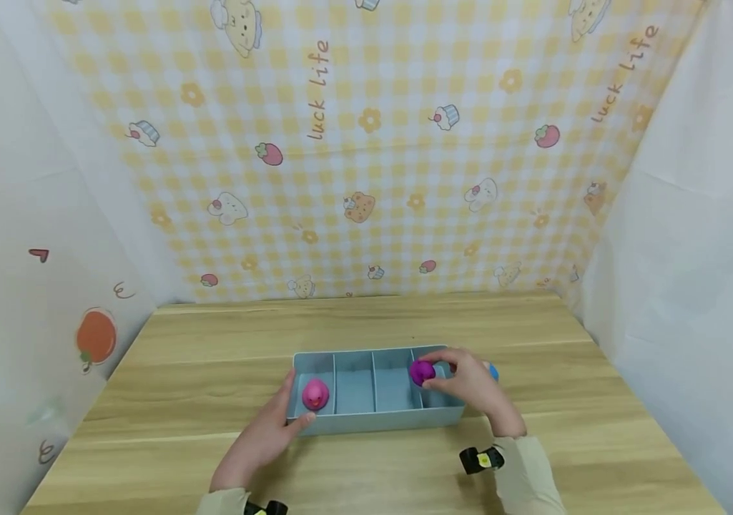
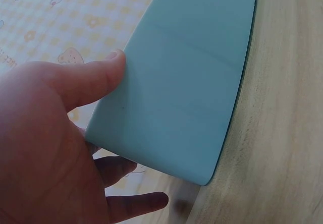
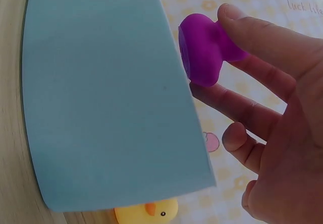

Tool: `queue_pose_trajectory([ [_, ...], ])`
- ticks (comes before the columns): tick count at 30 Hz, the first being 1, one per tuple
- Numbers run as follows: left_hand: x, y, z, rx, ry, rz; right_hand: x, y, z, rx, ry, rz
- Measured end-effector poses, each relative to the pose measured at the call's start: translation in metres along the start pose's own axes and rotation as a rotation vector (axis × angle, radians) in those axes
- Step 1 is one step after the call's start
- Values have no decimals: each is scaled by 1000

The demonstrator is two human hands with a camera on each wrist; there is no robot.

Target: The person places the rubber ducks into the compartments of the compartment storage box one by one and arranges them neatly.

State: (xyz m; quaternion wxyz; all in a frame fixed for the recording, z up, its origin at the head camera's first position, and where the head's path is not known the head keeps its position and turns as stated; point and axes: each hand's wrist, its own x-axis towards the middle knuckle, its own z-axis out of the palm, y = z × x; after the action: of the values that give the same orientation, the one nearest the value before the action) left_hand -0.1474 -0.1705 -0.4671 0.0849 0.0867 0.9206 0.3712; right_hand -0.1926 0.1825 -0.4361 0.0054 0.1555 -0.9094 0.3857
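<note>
Pale blue plastic divider tray [image 1: 366, 422], long and rectangular, split into four compartments, set low at the centre of the head view on a light wooden table [image 1: 212, 357]. One pink rubber duck [image 1: 315, 393] sitting in the leftmost compartment. One purple rubber duck [image 1: 422, 371] pinched between thumb and fingertips of the right hand [image 1: 469, 386], held just above the rim of the rightmost compartment; seen again upper right of the right wrist view [image 3: 204, 50], close against the tray's outer wall [image 3: 111, 108]. One yellow rubber duck [image 3: 149, 213] peeking out at the bottom edge of that view, just beyond the tray's corner, orange beak and one eye showing. One small blue object [image 1: 493, 370] half hidden behind the right hand, outside the tray's right end; too covered to tell what. Left hand [image 1: 263, 436] clasping the tray's left end, thumb [image 2: 96, 75] pressed on the front wall and fingers curled round the corner. Behind the table, one yellow checked cloth backdrop [image 1: 366, 143] printed with cartoon animals and strawberries.
</note>
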Motion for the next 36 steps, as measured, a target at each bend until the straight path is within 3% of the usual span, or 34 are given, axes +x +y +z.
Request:
queue_pose_trajectory([
  [7, 2, -1, -1, -4, -7, -29, 9, -11, 4, 27, -18, -39],
  [18, 0, 0, -2, 4, -6, -20, 16, -19, 15, 63, -49, -71],
  [36, 0, 0, -2, 6, -10, -15, 25, -36, 33, 36, -52, -117],
])
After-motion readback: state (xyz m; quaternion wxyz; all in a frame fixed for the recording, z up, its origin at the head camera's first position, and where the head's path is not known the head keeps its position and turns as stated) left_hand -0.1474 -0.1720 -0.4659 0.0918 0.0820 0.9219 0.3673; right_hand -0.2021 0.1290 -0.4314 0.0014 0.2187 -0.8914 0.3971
